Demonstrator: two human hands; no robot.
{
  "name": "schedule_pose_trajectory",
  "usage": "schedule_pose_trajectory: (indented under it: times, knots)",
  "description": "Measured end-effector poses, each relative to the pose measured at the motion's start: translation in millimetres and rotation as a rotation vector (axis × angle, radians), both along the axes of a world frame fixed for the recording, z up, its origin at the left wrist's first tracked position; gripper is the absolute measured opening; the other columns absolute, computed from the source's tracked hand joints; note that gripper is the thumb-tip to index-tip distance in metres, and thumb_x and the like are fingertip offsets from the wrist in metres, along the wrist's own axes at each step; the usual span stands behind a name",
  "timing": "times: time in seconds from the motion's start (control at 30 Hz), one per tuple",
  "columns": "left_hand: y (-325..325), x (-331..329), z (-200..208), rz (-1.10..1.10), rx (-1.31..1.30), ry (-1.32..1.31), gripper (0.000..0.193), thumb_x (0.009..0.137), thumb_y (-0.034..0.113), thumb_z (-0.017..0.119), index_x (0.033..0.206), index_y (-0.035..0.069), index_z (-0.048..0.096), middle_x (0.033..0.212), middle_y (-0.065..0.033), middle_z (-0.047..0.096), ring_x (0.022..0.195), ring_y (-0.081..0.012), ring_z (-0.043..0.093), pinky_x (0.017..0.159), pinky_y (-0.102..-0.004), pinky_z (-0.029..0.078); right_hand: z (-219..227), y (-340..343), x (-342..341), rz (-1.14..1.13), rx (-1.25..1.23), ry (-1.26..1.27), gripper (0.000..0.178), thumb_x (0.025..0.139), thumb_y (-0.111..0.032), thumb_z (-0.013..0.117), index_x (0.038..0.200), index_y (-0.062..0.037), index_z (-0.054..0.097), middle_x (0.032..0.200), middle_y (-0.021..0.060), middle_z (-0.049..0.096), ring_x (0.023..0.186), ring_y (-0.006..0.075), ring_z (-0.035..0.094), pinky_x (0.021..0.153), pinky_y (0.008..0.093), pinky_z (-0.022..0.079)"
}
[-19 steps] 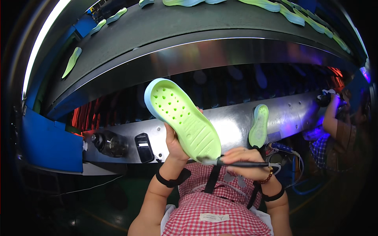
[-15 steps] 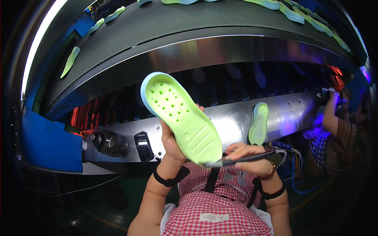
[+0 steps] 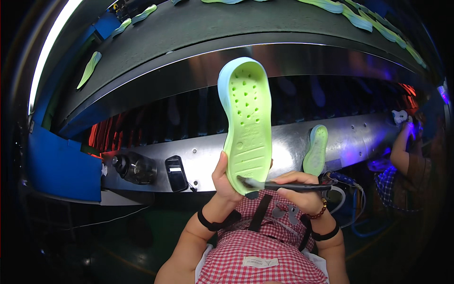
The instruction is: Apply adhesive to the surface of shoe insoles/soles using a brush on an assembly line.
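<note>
Two full hands, I see: left hand (image 3: 226,185) gripping the green shoe sole (image 3: 250,146) mid-frame, right hand (image 3: 306,198) pinching a brush (image 3: 269,185). The sole has swung straighter; now its inside gets the brush, not the rim.

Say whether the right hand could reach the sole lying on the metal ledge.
Probably yes: that sole lies just beyond the right hand with nothing visible between, though the brush occupies its grip.

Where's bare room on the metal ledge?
Bare, small bolts aside: metal ledge between phone and held sole; between held sole and resting sole; right of resting sole. Crowded: left end, bottle beside phone; near side, right hand with brush. Behind held sole: hidden.
</note>
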State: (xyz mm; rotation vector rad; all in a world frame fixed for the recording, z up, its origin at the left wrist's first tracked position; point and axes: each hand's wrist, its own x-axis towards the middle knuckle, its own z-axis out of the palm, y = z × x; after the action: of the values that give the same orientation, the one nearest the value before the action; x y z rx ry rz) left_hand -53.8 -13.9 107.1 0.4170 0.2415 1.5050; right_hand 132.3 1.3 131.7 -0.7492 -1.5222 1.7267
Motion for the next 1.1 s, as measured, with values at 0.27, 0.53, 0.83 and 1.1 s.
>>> schedule_pose_trajectory:
  times: [0.27, 0.53, 0.83, 1.1]
  knots:
    - [3.3, -11.1, 0.8, 0.014, 0.006, 0.034, 0.061, 0.087, 0.043, 0.037, 0.131, 0.001, 0.028, 0.124, -0.0207, 0.043, 0.111, -0.0336, 0.047, 0.095, -0.0446, 0.039, 14.0, 20.4, -0.3, 0.023, 0.370, -0.071, 0.021, 0.070, 0.003, 0.065, 0.091, 0.0005, 0.064, 0.092, 0.0135, 0.064, 0.084, 0.0179, 0.062, 0.075, 0.0261, 0.049]
    - [12.2, -20.4, 8.8, -0.148, 0.054, -0.081, 0.059, 0.088, 0.041, 0.036, 0.130, 0.000, 0.030, 0.126, -0.0207, 0.041, 0.112, -0.0332, 0.047, 0.094, -0.0448, 0.039, 14.5, 9.2, -1.8, 0.274, 0.396, -0.041, 0.021, 0.069, 0.000, 0.067, 0.090, -0.0011, 0.064, 0.089, 0.0122, 0.064, 0.084, 0.0201, 0.063, 0.075, 0.0286, 0.050]
    - [12.3, -17.8, 7.4, -0.547, -0.365, 0.412, 0.046, 0.087, 0.025, 0.048, 0.119, -0.008, 0.042, 0.114, -0.0196, 0.051, 0.098, -0.0250, 0.056, 0.085, -0.0319, 0.046, 15.4, 28.5, 13.4, 0.519, 0.597, -0.209, 0.023, 0.072, -0.001, 0.064, 0.095, -0.0039, 0.063, 0.093, 0.0095, 0.064, 0.087, 0.0215, 0.062, 0.075, 0.0290, 0.049]
    - [5.9, -19.0, 0.0, -0.689, -0.467, 0.673, 0.050, 0.086, 0.031, 0.054, 0.115, -0.008, 0.047, 0.106, -0.0192, 0.055, 0.089, -0.0192, 0.058, 0.073, -0.0270, 0.050, 8.8, 31.7, 29.6, 0.592, 0.614, -0.438, 0.022, 0.074, -0.006, 0.059, 0.096, -0.0087, 0.063, 0.094, 0.0076, 0.064, 0.084, 0.0240, 0.062, 0.073, 0.0320, 0.048]
